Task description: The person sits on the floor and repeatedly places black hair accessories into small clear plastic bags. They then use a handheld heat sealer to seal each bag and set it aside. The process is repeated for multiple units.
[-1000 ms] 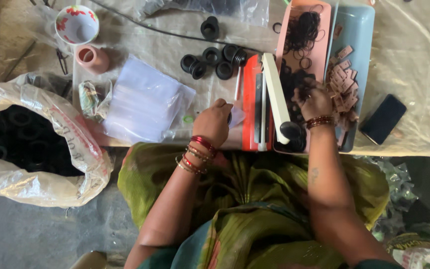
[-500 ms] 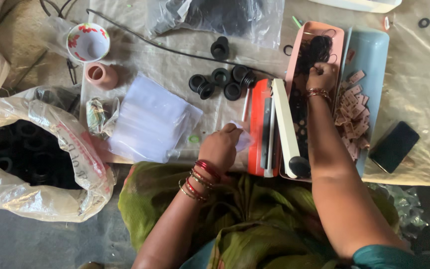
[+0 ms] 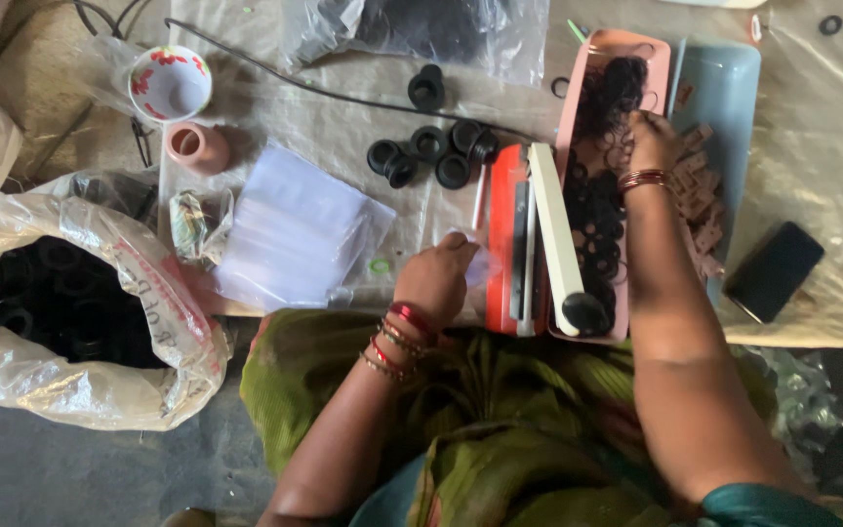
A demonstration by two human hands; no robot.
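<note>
The small clear plastic pouch lies at the near edge of the table, just left of the red heat sealer, and the left hand is closed around it, fingers curled over the film so that only a pale corner shows past the knuckles. The right hand reaches further out into the pink tray, its fingertips pinched down among the black rubber rings heaped there (whether it has one between the fingers cannot be told, since the hand hides its own tips). The sealer's white lever arm with its black knob lies along the tray's left rim. Just right of the pink tray stands a pale blue tray holding small brown tags, touching the wrist's red bangles. A dark phone lies well to the right on the cloth. Left of the held pouch is a stack of clear bags, and beyond it a cluster of thick black rubber grommets. Further left sit a pink pot and a white cup with red flowers. At the far left, off the table, a large plastic sack stands open, full of black parts
</note>
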